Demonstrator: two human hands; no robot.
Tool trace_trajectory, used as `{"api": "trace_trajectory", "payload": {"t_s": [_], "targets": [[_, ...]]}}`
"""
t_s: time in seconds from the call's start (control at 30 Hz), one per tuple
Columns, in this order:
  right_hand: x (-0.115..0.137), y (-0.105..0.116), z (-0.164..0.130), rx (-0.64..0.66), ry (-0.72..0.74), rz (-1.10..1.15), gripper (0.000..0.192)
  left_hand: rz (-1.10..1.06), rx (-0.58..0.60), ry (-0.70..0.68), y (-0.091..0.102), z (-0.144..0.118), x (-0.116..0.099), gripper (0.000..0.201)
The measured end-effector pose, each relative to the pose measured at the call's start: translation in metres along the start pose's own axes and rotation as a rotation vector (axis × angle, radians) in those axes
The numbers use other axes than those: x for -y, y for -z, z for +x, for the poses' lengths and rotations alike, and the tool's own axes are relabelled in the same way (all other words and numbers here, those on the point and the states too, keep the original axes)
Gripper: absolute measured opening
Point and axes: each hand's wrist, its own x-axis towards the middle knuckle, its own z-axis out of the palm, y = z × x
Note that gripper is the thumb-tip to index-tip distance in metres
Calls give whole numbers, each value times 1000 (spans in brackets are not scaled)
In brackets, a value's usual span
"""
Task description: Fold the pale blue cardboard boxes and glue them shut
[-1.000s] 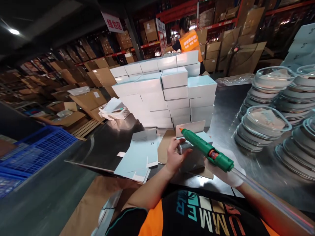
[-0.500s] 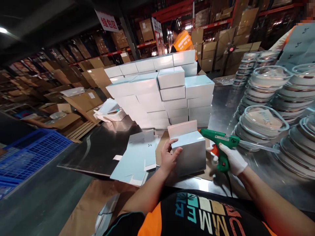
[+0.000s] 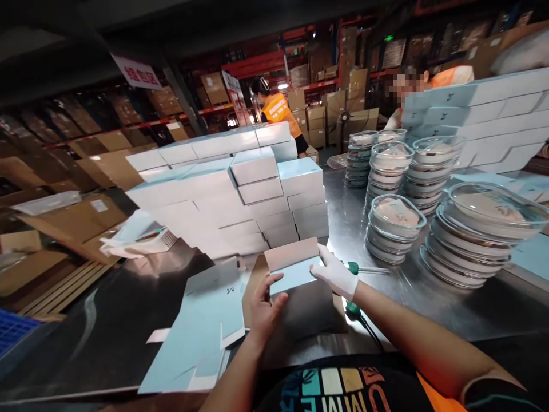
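A small light-blue carton point(image 3: 295, 278) sits in front of me with its pale lid flap point(image 3: 291, 255) raised at the back. My left hand point(image 3: 266, 306), bare, grips the carton's left side, fingers bent over its top edge. My right hand point(image 3: 337, 273), in a white glove, holds the right end of the carton near the flap. Partly hidden behind that glove, a green glue gun point(image 3: 353, 309) lies on the metal table, its glue stick pointing right. Left of the carton is a stack of flat light-blue carton blanks point(image 3: 206, 315).
Stacked white cartons point(image 3: 253, 194) form a wall at the back. Glass dishes with lids point(image 3: 394, 229) stand in piles on the right. A white basket point(image 3: 169, 243) is at the back left. Two people in orange vests point(image 3: 281, 111) work beyond the table.
My right hand has let go of the glue gun, now on the table, and has moved left onto the carton. My left hand stays on the carton. The view has turned right.
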Motion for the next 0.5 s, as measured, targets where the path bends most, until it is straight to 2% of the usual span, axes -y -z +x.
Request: {"api": "trace_trajectory", "payload": {"t_s": [0.07,0.13,0.2,0.23,0.3,0.4,0.43,0.5], "targets": [[4,-4,0,79,-8,75,59,12,1,-1,-1,-2,4,62],[3,4,-6,128,33,70,66,-38,-42,-35,-4,-2,5,58],[-3,17,-15,167,140,33,73,-144,-95,-95,-5,0,3,58],[-7,22,-19,174,210,10,70,-175,-97,-131,-5,2,1,57],[-14,29,-27,187,332,-37,52,-134,17,-216,0,8,-6,48],[-19,30,-35,230,440,-87,31,0,287,-400,11,17,-16,23],[-19,28,-37,234,471,-101,29,9,337,-456,14,19,-19,20],[-19,25,-39,218,520,-102,26,-7,358,-523,17,20,-21,23]]}}
